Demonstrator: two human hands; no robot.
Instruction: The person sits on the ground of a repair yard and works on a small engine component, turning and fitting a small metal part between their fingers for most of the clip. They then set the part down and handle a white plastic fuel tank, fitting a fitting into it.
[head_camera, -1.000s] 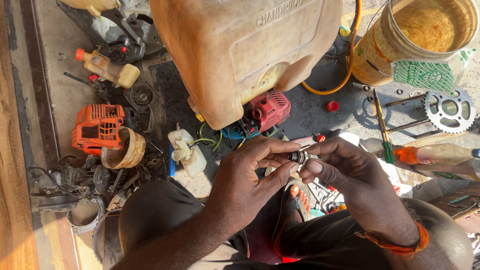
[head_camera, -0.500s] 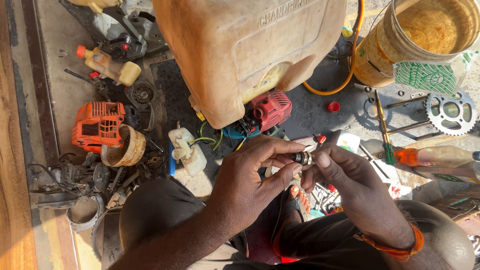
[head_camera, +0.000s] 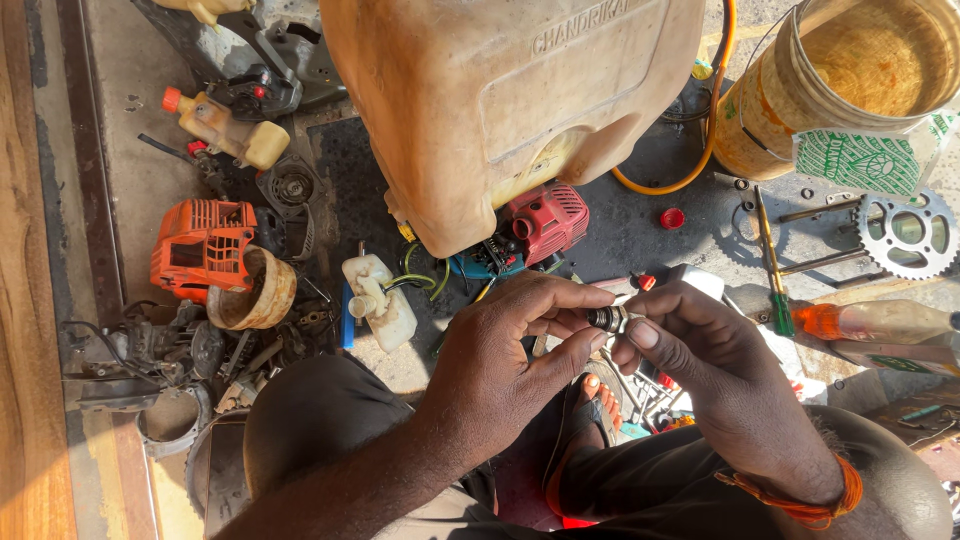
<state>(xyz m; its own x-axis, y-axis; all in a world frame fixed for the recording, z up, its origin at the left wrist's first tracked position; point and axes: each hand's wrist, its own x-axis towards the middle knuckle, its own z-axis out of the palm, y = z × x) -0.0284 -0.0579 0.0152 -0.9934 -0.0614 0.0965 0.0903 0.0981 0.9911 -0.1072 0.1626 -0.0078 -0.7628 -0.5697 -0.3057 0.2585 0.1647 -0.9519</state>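
Left hand (head_camera: 500, 360): forearm enters from 7 o'clock, fingers curled, thumb and forefinger pinching one end of a small dark metal fitting (head_camera: 606, 319).
Right hand (head_camera: 705, 355): forearm enters from 5 o'clock, orange wristband (head_camera: 800, 500) at the wrist, fingertips closed on the fitting's other end.
Fitting: held level between both hands, just right of frame centre, above the lap.
At 12 o'clock, large tan plastic tank (head_camera: 510, 100); under it a red engine (head_camera: 545, 220). At 9 o'clock, orange engine cover (head_camera: 200, 245). At 2 o'clock, a bucket (head_camera: 800, 110) and a sprocket (head_camera: 908, 235).
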